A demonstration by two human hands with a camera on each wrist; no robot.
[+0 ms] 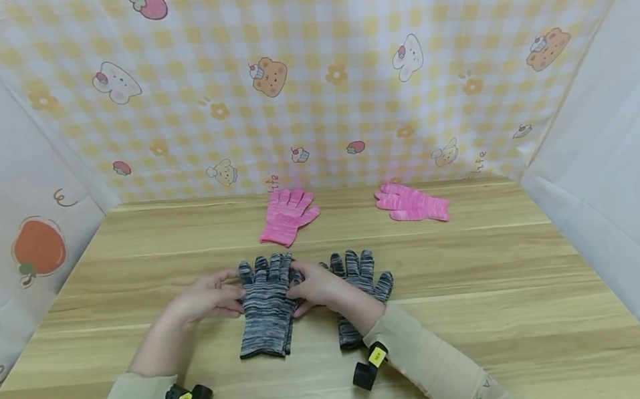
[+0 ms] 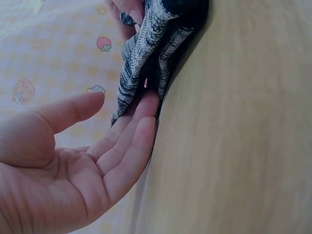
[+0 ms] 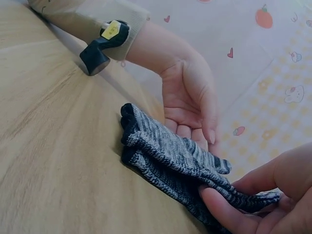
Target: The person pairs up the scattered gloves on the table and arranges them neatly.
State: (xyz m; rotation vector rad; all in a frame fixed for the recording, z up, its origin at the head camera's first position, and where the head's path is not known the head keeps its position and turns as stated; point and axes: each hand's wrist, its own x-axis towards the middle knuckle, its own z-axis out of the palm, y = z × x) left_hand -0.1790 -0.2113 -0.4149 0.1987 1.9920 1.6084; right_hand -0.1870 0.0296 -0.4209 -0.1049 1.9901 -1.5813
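Observation:
In the head view a black-and-grey knit glove [image 1: 265, 314] lies with its fingers pointing away, and a second layer of the same knit shows beneath its right edge. My left hand [image 1: 211, 298] is at its left side. Seen from the left wrist, the fingers [image 2: 129, 146] are extended, their tips tucked under the top knit layer, with the thumb apart. My right hand [image 1: 322, 283] pinches the right edge of the glove [image 3: 180, 156] between thumb and fingers. Another black-and-grey glove [image 1: 361, 282] lies to the right, partly hidden under my right hand and wrist.
Two pink gloves lie farther back on the wooden table [image 1: 492, 311]: one [image 1: 286, 217] with fingers spread, the other [image 1: 411, 203] on its side to the right. A yellow checked cloth [image 1: 335, 36] hangs behind, with white cloth at both sides.

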